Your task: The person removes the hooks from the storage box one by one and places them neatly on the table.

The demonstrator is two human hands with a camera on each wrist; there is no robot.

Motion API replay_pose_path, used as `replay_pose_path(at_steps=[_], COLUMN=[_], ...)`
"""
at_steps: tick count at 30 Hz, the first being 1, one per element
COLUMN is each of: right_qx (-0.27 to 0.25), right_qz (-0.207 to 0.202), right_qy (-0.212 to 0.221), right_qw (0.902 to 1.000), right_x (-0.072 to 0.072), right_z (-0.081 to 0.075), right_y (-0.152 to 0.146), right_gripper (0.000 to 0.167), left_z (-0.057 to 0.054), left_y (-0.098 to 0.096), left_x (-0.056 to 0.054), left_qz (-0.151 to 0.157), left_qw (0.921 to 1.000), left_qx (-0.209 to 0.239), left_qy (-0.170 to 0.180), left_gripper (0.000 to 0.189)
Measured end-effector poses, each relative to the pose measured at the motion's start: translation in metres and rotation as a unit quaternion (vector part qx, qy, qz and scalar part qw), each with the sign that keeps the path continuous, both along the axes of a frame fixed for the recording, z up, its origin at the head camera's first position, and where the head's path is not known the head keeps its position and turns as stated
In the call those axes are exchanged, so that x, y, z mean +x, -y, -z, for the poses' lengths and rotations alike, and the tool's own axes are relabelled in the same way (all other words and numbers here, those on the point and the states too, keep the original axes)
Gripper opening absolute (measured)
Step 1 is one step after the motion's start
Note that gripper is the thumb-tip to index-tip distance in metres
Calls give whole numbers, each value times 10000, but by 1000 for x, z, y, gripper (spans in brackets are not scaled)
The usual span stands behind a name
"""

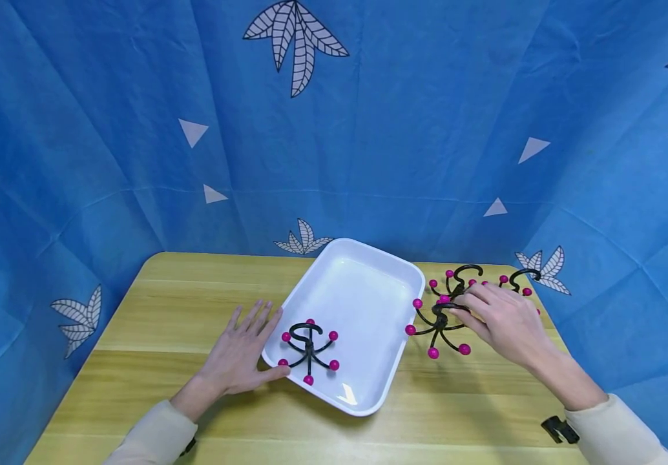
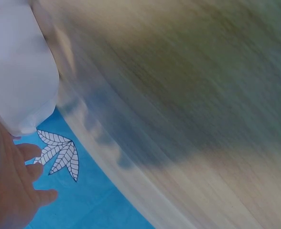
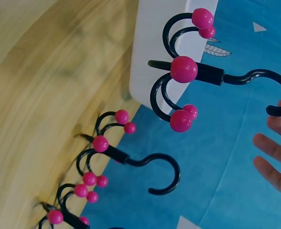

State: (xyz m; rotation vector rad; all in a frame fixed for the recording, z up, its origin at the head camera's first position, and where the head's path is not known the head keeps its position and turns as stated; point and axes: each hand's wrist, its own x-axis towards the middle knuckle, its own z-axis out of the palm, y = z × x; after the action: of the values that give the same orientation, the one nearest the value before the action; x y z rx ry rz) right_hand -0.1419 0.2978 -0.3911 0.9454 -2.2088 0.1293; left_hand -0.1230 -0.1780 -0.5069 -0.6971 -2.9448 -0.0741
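By its hook, my right hand (image 1: 499, 320) pinches a black multi-arm hanger hook (image 1: 440, 323) tipped with pink balls. The right wrist view shows this hanger hook (image 3: 202, 71) raised above the table, beside the white tray. My left hand (image 1: 241, 358) has its fingers spread at the tray's left edge, its thumb by the near rim. Inside the white tray (image 1: 363, 290), near that thumb, a second hanger hook (image 1: 309, 349) stands with its hook up. Behind my right hand are another hanger hook (image 1: 460, 284) and one more (image 1: 522, 279), partly hidden.
The wooden table (image 1: 194, 303) carries the tray near its middle. A blue curtain (image 1: 427, 129) with white leaf prints hangs behind the table and along both sides. Two standing hanger hooks, one of them (image 3: 114, 152) plain in the right wrist view, sit at the right back.
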Motion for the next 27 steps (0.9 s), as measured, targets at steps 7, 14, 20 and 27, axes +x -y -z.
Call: replay_pose_path(at_steps=[7,14,20,27], right_qx=[-9,57,165,159], right_qz=[6,183,278,177], right_qy=[-31,267,505,827], right_qw=[10000,9995,9982,9963], right_x=[3,9,14,16], right_z=[4,10,19,29], right_y=[-11,-22,-31,-39], right_gripper=[63,63,67,60], left_z=[1,0,-1,0], left_y=[0,0,-1,0], left_x=[0,0,0,0], left_qz=[15,25,-9,0], left_qw=[10000,10000,10000,9999], left_qx=[48,7,-29,-56], left_qy=[-28,-83,-64,-112], left_gripper=[112,112,113,113])
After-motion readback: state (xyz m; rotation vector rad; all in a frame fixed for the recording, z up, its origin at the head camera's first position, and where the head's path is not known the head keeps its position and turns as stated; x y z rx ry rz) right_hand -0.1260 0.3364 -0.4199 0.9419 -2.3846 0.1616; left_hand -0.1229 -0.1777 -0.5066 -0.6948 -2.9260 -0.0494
